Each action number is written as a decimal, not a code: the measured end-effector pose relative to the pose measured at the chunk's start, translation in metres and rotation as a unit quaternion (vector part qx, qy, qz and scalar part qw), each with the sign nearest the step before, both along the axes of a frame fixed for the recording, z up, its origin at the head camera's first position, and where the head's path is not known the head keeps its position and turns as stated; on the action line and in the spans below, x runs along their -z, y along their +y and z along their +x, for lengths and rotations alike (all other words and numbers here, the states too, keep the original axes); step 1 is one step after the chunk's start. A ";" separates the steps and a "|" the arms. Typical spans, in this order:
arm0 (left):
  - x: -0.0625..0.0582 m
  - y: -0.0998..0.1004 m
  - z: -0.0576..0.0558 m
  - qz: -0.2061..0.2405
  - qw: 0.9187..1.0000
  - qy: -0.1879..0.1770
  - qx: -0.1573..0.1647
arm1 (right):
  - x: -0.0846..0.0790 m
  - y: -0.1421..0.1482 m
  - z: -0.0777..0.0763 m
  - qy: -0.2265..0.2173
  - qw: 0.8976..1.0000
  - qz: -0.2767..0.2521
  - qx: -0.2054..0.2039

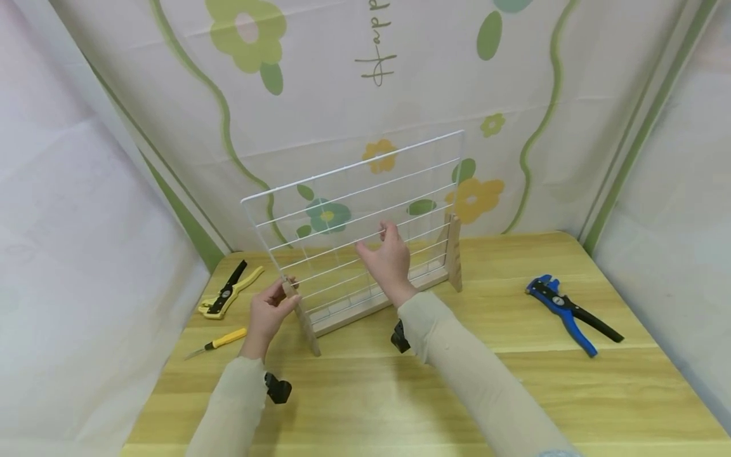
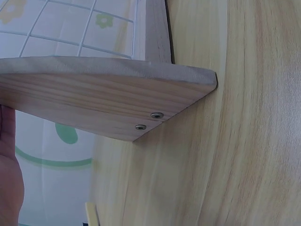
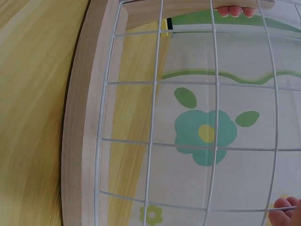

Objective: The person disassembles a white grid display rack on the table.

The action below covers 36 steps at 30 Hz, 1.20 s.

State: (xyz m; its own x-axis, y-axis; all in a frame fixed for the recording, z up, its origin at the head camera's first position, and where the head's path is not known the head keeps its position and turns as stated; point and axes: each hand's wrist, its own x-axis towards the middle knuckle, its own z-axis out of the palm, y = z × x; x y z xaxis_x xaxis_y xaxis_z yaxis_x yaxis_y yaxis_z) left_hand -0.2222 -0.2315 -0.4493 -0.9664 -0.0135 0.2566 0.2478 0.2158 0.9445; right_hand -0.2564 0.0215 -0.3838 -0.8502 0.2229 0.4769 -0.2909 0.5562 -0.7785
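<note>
The tabletop [image 1: 485, 393] is bounded at the rear by a flowered cloth [image 1: 320, 95]. Near its left edge the yellow pliers [image 1: 226, 294] and the knife [image 1: 228, 337] are laid, the blade being pointed toward that edge. Well apart, on the right, the blue pliers [image 1: 565, 308] are laid with the black handle directed toward the right edge. Between them, toward the rear, the grid [image 1: 354, 219] is stood upright, its lower edge borne by the base [image 1: 354, 313] and its ends flanked by the left foot [image 1: 299, 317] and the right foot [image 1: 453, 254]. A broad stretch of wood is left between the right foot and the blue pliers, and another in front of the base; on the left, the gap from foot to knife is narrower and is partly taken up by an arm.

The left foot is held near its top by the left hand [image 1: 268, 314], the grip being narrow, with thumb and fingers set on either side of the wood. The right hand [image 1: 391, 257] is raised at the middle of the grid, thumb and fingers spread apart near a wire; whether that wire is pinched cannot be told.
</note>
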 end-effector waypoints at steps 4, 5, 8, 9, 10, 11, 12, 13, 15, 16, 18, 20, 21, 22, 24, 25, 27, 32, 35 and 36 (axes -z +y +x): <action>-0.010 0.003 0.005 -0.008 1.000 0.009 0.017 | 0.000 0.001 0.000 0.003 1.000 0.001 0.003; -0.013 0.004 0.007 -0.009 1.000 0.010 0.020 | -0.001 0.001 -0.001 0.002 1.000 0.000 0.003; -0.021 0.008 0.011 -0.017 0.999 0.013 0.026 | 0.000 0.002 -0.001 -0.001 1.000 -0.001 0.004; -0.021 0.008 0.011 -0.015 0.999 0.010 0.027 | 0.000 0.003 -0.001 0.000 1.000 -0.002 0.005; -0.021 0.008 0.011 -0.016 0.999 0.011 0.028 | 0.000 0.003 -0.001 0.004 1.000 -0.002 0.005; -0.021 0.009 0.012 -0.017 0.999 0.011 0.028 | 0.000 0.004 0.000 0.008 1.000 0.000 0.006; -0.020 0.009 0.012 -0.019 0.999 0.014 0.028 | 0.000 0.005 0.000 0.012 1.000 0.000 0.007; -0.019 0.009 0.012 -0.020 0.999 0.015 0.027 | 0.000 0.005 -0.001 0.017 1.000 0.001 0.009; -0.018 0.009 0.012 -0.018 0.999 0.015 0.027 | -0.003 0.006 -0.001 0.029 1.000 0.000 0.010; -0.018 0.008 0.012 -0.018 0.999 0.016 0.026 | -0.004 0.006 -0.002 0.033 0.999 0.001 0.010; -0.017 0.007 0.011 -0.016 0.999 0.018 0.023 | -0.008 0.006 -0.003 0.034 0.999 -0.006 0.008; -0.013 0.006 0.008 -0.008 1.000 0.018 0.022 | -0.013 0.006 -0.004 0.032 0.999 -0.013 0.002; -0.011 0.005 0.006 -0.003 1.000 0.016 0.021 | -0.015 0.006 -0.004 0.030 0.999 -0.017 0.000; -0.009 0.003 0.004 -0.001 1.000 0.014 0.019 | -0.017 0.006 -0.004 0.027 0.999 -0.018 0.000; -0.005 0.001 0.000 0.002 1.000 0.008 0.018 | -0.020 0.005 -0.004 0.023 0.999 -0.022 0.001; -0.003 0.000 -0.001 0.000 1.000 0.006 0.018 | -0.021 0.005 -0.004 0.022 1.000 -0.021 0.001; 0.000 -0.001 -0.003 -0.003 1.000 0.003 0.017 | -0.022 0.005 -0.003 0.022 1.000 -0.018 0.003; 0.003 -0.003 -0.002 -0.007 1.000 0.007 0.019 | -0.023 0.004 -0.003 0.033 0.999 -0.011 -0.004; 0.004 -0.003 -0.002 -0.006 1.000 0.008 0.021 | -0.024 0.003 -0.002 0.039 0.999 -0.006 -0.005; 0.004 -0.003 -0.002 -0.005 1.000 0.008 0.020 | -0.025 0.003 -0.002 0.039 0.999 -0.005 -0.004</action>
State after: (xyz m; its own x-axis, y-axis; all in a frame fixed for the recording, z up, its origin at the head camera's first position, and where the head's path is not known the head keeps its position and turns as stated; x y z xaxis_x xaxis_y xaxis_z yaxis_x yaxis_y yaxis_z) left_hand -0.2241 -0.2346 -0.4533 -0.9621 0.0284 0.2714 0.2710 0.2151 0.9382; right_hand -0.2589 0.0244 -0.3592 -0.8122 0.2214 0.5397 -0.3551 0.5463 -0.7586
